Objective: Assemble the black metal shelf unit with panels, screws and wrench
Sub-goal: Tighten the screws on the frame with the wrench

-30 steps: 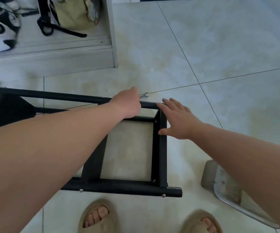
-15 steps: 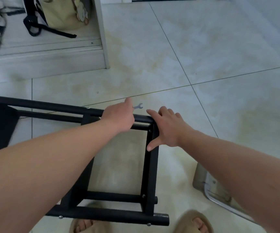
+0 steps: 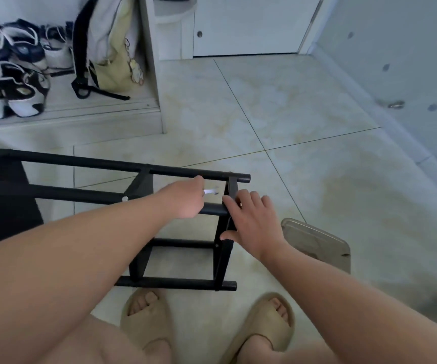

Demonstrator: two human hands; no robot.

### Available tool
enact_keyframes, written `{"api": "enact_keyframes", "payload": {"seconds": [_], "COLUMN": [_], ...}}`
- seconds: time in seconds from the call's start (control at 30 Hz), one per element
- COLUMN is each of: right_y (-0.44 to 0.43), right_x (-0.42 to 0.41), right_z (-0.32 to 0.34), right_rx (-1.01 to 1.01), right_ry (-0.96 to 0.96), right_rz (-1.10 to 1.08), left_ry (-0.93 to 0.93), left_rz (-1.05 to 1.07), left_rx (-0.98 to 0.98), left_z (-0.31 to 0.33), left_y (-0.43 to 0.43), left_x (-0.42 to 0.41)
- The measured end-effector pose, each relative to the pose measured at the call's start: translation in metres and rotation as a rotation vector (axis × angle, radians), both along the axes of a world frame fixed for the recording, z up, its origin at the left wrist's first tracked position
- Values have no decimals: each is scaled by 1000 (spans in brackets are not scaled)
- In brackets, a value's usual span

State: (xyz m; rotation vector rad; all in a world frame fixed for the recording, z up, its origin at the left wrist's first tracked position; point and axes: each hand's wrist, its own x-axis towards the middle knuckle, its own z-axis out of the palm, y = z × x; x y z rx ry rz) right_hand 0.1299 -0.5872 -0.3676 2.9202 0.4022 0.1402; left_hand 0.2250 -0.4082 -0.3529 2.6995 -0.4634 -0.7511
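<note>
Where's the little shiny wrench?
Near the middle of the head view, the wrench pokes out of the left hand, just left of the right hand resting on the black shelf frame.

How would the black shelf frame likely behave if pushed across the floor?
Probably stiff: the black shelf frame is jointed metal tubing. Likely light for its size, being open bars. It may slide easily, since the tiled floor looks glossy; the right hand rests on it.

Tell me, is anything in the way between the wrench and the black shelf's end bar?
Nothing visible. The left hand holds the wrench just short of the end bar, bare gap between. The right hand rests on that bar nearer the person, outside the gap.
</note>
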Motion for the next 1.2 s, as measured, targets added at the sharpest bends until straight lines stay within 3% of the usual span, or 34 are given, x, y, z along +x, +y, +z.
{"api": "enact_keyframes", "payload": {"seconds": [0.17, 0.27, 0.4, 0.63, 0.8, 0.93, 1.1, 1.2], "right_y": [4, 7, 19, 48, 47, 48, 47, 41], "right_x": [-48, -70, -107, -148, -159, -171, -179, -171], "right_z": [1, -1, -7, -13, 3, 8, 9, 5], "right_rx": [53, 78, 145, 420, 471, 466, 227, 209], "right_ry": [28, 61, 152, 279, 342, 402, 312, 355], "right_rz": [-56, -111, -175, -236, -202, -219, -240, -249], "left_ry": [85, 8, -86, -46, -28, 19, 54, 86], "left_rz": [5, 128, 139, 185, 115, 28, 18, 48], "left_rx": [33, -18, -3, 9, 9, 11, 1, -4], "left_z": [5, 0, -6, -20, -9, 0, -4, -5], "left_y": [-1, -1, 6, 24, 34, 37, 38, 39], "left_x": [-60, -101, -149, -175, -188, -196, -201, -198]}}
